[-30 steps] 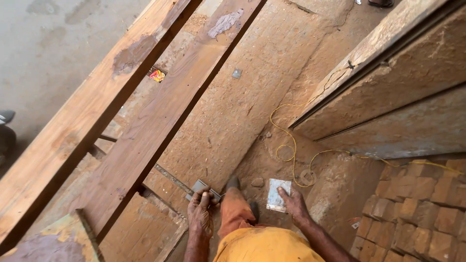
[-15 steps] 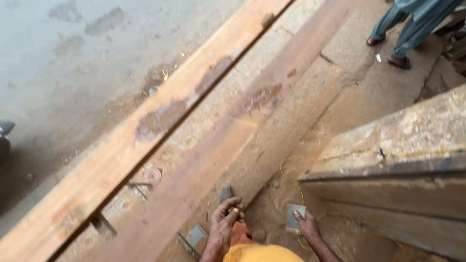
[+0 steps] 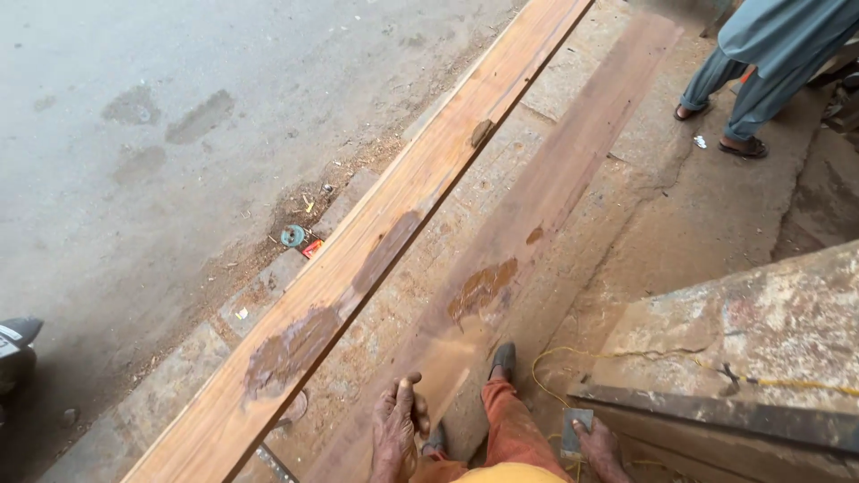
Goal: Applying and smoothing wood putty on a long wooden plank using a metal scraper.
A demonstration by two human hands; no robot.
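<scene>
The person stood at the near end of two long wooden planks laid side by side over a dusty stone kerb. The left hand lay flat on the darker plank, fingers spread, thumb up, holding nothing. The right hand, low by the person's leg, gripped a small flat grey pad, most likely an abrasive sheet or scraper; it hung clear of both planks, close to a weathered wooden slab with a yellow cord trailing across it. The lighter plank ran beside the dark one, on the road side. Both carried brown patches of what looked like filler: two on the light plank, one larger and one small on the dark plank. The patches read as rough and unblended, so my judgement was that filling was done in those places and smoothing remained. Sawdust lay along the kerb, with bits of litter at the road edge. Another person's legs in grey-blue trousers and sandals stood at the far end, well apart.
</scene>
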